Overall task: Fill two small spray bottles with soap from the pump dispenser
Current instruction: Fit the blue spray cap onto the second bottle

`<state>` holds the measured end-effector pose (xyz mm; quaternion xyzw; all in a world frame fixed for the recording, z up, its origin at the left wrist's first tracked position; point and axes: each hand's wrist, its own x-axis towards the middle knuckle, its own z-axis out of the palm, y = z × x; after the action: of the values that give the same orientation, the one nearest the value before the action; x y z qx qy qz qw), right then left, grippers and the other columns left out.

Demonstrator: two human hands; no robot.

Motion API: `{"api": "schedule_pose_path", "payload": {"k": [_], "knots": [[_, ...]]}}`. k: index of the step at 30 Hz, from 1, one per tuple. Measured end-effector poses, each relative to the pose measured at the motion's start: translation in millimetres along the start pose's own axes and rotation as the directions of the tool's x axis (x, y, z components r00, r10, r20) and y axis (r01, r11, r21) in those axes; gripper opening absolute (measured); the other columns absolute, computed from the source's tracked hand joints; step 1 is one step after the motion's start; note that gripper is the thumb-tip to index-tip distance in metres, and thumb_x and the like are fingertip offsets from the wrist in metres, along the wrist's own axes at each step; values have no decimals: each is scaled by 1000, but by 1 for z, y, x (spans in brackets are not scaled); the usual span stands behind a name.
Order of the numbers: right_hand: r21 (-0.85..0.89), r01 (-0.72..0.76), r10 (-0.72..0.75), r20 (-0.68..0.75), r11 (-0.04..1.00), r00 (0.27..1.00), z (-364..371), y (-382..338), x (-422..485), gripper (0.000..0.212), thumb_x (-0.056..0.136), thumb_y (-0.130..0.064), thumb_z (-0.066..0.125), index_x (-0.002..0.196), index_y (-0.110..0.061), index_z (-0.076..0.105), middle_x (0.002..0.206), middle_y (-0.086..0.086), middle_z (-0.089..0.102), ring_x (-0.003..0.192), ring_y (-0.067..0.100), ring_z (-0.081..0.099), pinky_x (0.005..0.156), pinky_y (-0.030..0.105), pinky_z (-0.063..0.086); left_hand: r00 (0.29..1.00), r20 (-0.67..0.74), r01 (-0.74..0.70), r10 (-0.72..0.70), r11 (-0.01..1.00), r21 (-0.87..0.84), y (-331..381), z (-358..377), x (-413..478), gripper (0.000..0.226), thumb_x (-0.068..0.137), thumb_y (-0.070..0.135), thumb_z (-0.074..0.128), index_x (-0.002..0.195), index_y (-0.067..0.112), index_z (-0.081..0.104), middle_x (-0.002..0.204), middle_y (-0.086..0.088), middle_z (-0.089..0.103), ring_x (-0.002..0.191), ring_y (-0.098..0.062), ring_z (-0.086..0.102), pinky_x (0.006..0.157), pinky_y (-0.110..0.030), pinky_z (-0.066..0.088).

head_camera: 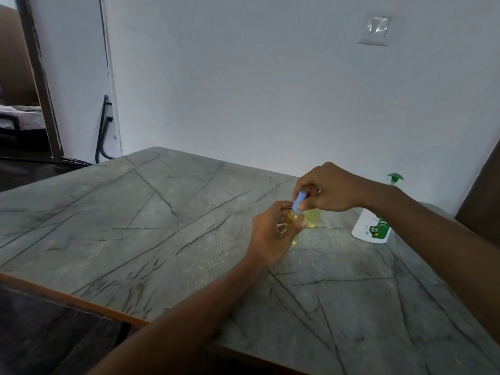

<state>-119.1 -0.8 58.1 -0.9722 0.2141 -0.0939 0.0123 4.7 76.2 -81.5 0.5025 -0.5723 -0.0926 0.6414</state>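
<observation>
Both hands are working close together over the far right part of the table [167,239]. Left hand [272,235] wraps its fingers round the near spray bottle [295,218], which stands on the tabletop with yellow liquid showing through it. Right hand [331,188] comes in from above and pinches the blue spray top [301,199] between thumb and fingertips, right at that bottle's neck; whether the top is fully seated, I cannot tell.

Count them: two small bottles. The second spray bottle [313,217] stands just behind the first, also yellow inside, its upper part hidden by the right hand. One blue top in sight.

One pump dispenser [370,226], white with a green pump head, stands to the right behind the right forearm. Its green label shows "99.99" in white beside an orange cross; the rest is too small to read.

One switch plate [376,27] sits high on the wall, and one black cable [103,131] runs down the left corner.
</observation>
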Motion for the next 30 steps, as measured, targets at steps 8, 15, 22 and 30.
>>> {"api": "schedule_pose_path", "payload": {"k": [8,15,22,30], "knots": [[17,-74,74,-45,997,996,2,-2,0,64,66,-78,52,99,-25,69,90,-12,68,80,1,62,68,18,46,1000,5,12,-12,1000,15,-1,0,1,46,81,35,73,119,14,58,103,3,71,94,-6,66,84,-27,57],[8,51,-52,77,999,996,-2,0,6,18,79,-27,77,97,-27,74,90,-14,72,84,7,65,76,28,52,999,15,35,-35,999,22,-1,0,1,49,80,39,72,120,14,57,106,3,70,94,-8,66,84,-29,56],[-150,-81,79,-20,985,997,12,-2,4,73,70,-82,37,59,-11,53,52,2,44,49,14,39,55,27,35,1000,13,-10,10,1000,29,-3,2,0,47,81,36,72,120,14,57,101,4,71,92,-5,67,82,-28,57],[13,43,-44,76,999,996,3,0,0,24,75,-20,80,98,-25,75,92,-14,71,85,5,64,76,20,50,1000,18,1,-2,996,95,-5,2,3,52,80,42,70,121,14,56,105,3,68,89,-9,64,83,-22,54]]}}
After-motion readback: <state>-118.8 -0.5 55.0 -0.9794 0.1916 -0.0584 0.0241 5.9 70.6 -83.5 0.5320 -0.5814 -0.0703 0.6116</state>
